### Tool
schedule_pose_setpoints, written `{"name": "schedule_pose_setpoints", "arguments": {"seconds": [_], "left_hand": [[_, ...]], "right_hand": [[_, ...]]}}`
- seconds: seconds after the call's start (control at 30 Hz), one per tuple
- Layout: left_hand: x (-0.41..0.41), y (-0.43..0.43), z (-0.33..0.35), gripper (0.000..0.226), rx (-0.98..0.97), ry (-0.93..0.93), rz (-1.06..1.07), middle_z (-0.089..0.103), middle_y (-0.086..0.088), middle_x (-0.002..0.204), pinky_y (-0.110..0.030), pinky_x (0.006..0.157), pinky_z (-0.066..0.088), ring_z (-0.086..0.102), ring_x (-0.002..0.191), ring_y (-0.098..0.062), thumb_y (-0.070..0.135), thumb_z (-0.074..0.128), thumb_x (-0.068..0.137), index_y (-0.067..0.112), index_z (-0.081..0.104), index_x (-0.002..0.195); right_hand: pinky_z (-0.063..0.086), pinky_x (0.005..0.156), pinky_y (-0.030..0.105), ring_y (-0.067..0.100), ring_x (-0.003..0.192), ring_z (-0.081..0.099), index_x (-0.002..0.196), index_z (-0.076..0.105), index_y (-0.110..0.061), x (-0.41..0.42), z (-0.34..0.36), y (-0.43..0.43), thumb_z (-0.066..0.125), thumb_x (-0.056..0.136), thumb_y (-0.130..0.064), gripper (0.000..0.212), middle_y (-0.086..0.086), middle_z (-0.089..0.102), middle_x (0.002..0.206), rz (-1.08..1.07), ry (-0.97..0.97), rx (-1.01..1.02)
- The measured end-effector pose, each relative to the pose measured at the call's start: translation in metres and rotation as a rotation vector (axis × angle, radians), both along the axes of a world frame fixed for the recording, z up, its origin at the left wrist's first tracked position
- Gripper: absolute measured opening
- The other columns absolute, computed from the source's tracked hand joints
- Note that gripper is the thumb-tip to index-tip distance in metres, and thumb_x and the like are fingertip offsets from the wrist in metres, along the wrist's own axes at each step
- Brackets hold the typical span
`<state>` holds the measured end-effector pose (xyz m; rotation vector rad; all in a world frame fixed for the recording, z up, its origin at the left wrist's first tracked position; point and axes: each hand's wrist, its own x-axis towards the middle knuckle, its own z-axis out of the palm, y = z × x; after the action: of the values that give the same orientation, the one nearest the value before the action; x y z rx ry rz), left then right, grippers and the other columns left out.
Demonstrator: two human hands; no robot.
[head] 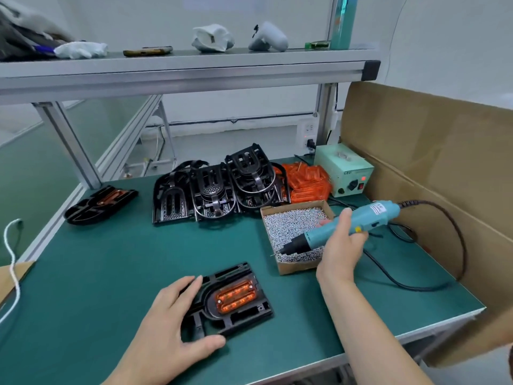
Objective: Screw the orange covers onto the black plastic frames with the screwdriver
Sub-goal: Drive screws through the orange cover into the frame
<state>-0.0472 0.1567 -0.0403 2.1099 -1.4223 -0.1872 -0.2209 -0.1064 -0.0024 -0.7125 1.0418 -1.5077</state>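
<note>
While the right hand [340,247] wraps round the screwdriver [373,215], its long axis slants from upper right down to lower left, bit over the screws [291,222] filling the cardboard box [295,269]. Apart to the left, the left hand [169,320] lies flat on the black frame [251,312], beside its orange cover [236,295].

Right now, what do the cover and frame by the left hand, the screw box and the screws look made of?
Cover: translucent orange plastic, glossy; ribs glow through it.
Frame: black moulded plastic, slight sheen on its ribs.
Box: brown cardboard, matte, folded walls.
Screws: likely metal; silvery glints.
</note>
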Motion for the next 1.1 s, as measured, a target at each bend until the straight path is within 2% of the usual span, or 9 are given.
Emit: {"name": "schedule_pose_setpoints", "arguments": {"seconds": [0.1, 0.2, 0.27, 0.43, 0.5, 0.57, 0.67, 0.87, 1.1], "left_hand": [[0.002, -0.007, 0.003, 0.115, -0.007, 0.003, 0.031, 0.028, 0.03, 0.143, -0.023, 0.11, 0.025, 0.019, 0.135, 0.014, 0.095, 0.055, 0.056, 0.032, 0.036, 0.151], [0.004, -0.013, 0.005, 0.118, 0.001, 0.01, 0.056, 0.028, 0.03, 0.141, -0.021, 0.11, 0.024, 0.017, 0.133, 0.017, 0.095, 0.055, 0.055, 0.032, 0.035, 0.152], [0.005, -0.014, 0.006, 0.122, 0.015, 0.033, 0.061, 0.026, 0.03, 0.143, -0.021, 0.11, 0.023, 0.016, 0.134, 0.017, 0.096, 0.055, 0.051, 0.033, 0.033, 0.152], [0.005, -0.014, 0.004, 0.122, 0.021, 0.048, 0.062, 0.017, 0.043, 0.138, -0.021, 0.109, 0.026, 0.018, 0.134, 0.015, 0.092, 0.06, 0.05, 0.037, 0.026, 0.154], [0.004, -0.015, 0.004, 0.117, 0.002, 0.038, 0.06, 0.015, 0.047, 0.133, -0.02, 0.106, 0.027, 0.02, 0.13, 0.017, 0.087, 0.062, 0.053, 0.037, 0.027, 0.153], [0.004, -0.016, 0.005, 0.115, -0.016, 0.034, 0.067, 0.022, 0.042, 0.133, -0.02, 0.106, 0.027, 0.022, 0.13, 0.016, 0.085, 0.064, 0.055, 0.037, 0.028, 0.152], [0.007, -0.019, 0.007, 0.113, -0.033, 0.033, 0.092, 0.029, 0.027, 0.138, -0.023, 0.111, 0.026, 0.027, 0.134, 0.004, 0.083, 0.065, 0.055, 0.037, 0.029, 0.152], [0.019, -0.03, 0.012, 0.113, -0.121, 0.038, 0.136, 0.028, 0.027, 0.138, -0.024, 0.114, 0.023, 0.023, 0.136, 0.007, 0.077, 0.068, 0.057, 0.031, 0.031, 0.152], [0.053, -0.036, 0.025, 0.112, -0.228, -0.077, 0.254, 0.027, 0.023, 0.139, -0.029, 0.113, 0.022, 0.022, 0.135, -0.002, 0.068, 0.076, 0.063, 0.024, 0.029, 0.154]], "right_hand": [[0.052, 0.074, 0.027, 0.016, 0.082, 0.073, 0.102, 0.049, -0.025, -0.001, -0.011, 0.001, 0.055, 0.091, -0.057, 0.034, 0.007, 0.077, 0.09, -0.017, 0.098, -0.081], [0.052, 0.086, 0.032, 0.015, 0.091, 0.069, 0.113, 0.056, -0.015, -0.002, -0.018, 0.006, 0.053, 0.087, -0.061, 0.053, 0.003, 0.074, 0.098, -0.053, 0.246, -0.172], [0.046, 0.088, 0.027, 0.009, 0.094, 0.063, 0.116, 0.056, -0.013, -0.004, -0.019, 0.007, 0.053, 0.084, -0.063, 0.06, -0.004, 0.069, 0.1, -0.086, 0.279, -0.204], [0.044, 0.089, 0.027, 0.013, 0.097, 0.063, 0.114, 0.053, -0.019, -0.005, -0.02, 0.007, 0.052, 0.077, -0.069, 0.062, -0.002, 0.068, 0.103, -0.074, 0.296, -0.216], [0.044, 0.091, 0.025, 0.008, 0.096, 0.062, 0.115, 0.051, -0.021, -0.006, -0.021, 0.006, 0.057, 0.08, -0.065, 0.057, -0.01, 0.066, 0.102, -0.061, 0.309, -0.218], [0.044, 0.09, 0.022, -0.001, 0.09, 0.062, 0.117, 0.051, -0.022, -0.006, -0.021, 0.004, 0.059, 0.083, -0.058, 0.05, -0.016, 0.064, 0.102, -0.057, 0.321, -0.218], [0.043, 0.085, 0.012, -0.014, 0.09, 0.061, 0.119, 0.051, -0.02, -0.006, -0.023, 0.003, 0.058, 0.08, -0.064, 0.059, -0.016, 0.064, 0.103, -0.058, 0.309, -0.225], [0.039, 0.076, -0.001, -0.021, 0.085, 0.059, 0.122, 0.053, -0.012, -0.006, -0.022, 0.003, 0.055, 0.08, -0.065, 0.068, -0.014, 0.064, 0.101, -0.068, 0.274, -0.251], [0.035, 0.074, -0.003, -0.003, 0.088, 0.055, 0.117, 0.049, -0.018, -0.007, -0.023, 0.004, 0.054, 0.079, -0.067, 0.061, -0.019, 0.059, 0.098, -0.098, 0.276, -0.251]]}}
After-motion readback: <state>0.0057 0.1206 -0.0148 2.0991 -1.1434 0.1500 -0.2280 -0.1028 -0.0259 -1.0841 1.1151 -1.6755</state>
